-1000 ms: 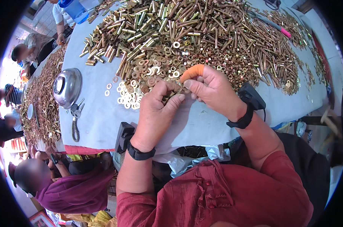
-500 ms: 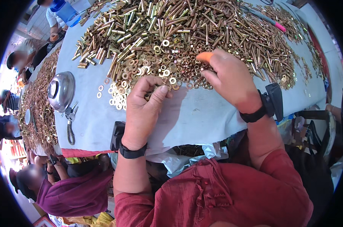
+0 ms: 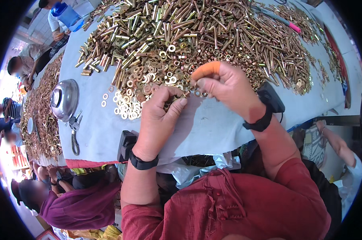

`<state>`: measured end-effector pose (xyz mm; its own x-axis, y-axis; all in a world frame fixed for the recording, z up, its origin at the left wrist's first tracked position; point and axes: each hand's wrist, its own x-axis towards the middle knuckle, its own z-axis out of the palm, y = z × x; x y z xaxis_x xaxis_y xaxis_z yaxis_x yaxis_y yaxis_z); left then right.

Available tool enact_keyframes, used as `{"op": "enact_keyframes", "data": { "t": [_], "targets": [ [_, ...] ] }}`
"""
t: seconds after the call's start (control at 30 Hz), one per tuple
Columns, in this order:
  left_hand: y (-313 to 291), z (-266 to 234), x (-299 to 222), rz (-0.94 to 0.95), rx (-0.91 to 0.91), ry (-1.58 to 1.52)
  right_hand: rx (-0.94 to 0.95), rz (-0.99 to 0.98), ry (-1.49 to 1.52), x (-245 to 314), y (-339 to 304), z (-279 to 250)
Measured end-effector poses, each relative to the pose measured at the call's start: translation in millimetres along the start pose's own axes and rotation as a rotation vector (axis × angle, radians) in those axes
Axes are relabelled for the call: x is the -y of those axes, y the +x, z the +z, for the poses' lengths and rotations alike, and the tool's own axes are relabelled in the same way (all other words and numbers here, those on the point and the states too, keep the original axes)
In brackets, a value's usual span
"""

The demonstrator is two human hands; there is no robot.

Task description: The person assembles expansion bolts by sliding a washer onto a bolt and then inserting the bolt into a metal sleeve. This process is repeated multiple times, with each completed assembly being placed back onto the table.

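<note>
My left hand [image 3: 159, 122] is closed at the near edge of the pile, thumb against curled index finger. A small brass-coloured metal part [image 3: 186, 94] shows at its fingertips, and a ring-like end shows inside the curled fingers. Just to the right, my right hand [image 3: 233, 90] wears an orange finger cover [image 3: 206, 69] on its index finger, which meets the thumb in a pinch. What that pinch holds, if anything, cannot be made out. Flat washers [image 3: 129, 100] lie left of my left hand. Hex nuts [image 3: 237, 58] lie beyond my right hand.
Behind them spreads a heap of metal sleeves and bolts [image 3: 181, 24]. On the pale table cover [image 3: 97, 136] at left are an upturned steel bowl [image 3: 65, 100] and keys [image 3: 74, 125]. A pink-ended tool [image 3: 294, 27] lies far right. Other people sit at left; another person's arm [image 3: 339, 142] shows at right.
My right hand has moved left and closed from a spread thumb and finger into a pinch. My left hand has shifted slightly right. Another person's arm has come into view at right.
</note>
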<state>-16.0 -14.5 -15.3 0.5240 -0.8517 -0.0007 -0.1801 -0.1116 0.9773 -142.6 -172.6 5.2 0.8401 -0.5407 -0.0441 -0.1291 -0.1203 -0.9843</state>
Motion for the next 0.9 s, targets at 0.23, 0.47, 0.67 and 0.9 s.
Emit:
{"op": "enact_keyframes", "data": {
  "t": [0.23,0.47,0.67,0.9],
  "targets": [
    [-2,-2,0,0.038,0.009,-0.028,0.108,0.037,0.076,-2,-2,11],
    [-5,-10,-8,-0.062,0.042,-0.058,0.166,-0.09,-0.068,2,-5,11],
    [-4,-13,-1,0.024,0.082,-0.012,0.178,-0.494,-0.472,0,1,6],
    [-4,-13,-2,0.043,0.088,0.07,0.137,-0.479,-0.533,-4,-3,7]
  ]
}}
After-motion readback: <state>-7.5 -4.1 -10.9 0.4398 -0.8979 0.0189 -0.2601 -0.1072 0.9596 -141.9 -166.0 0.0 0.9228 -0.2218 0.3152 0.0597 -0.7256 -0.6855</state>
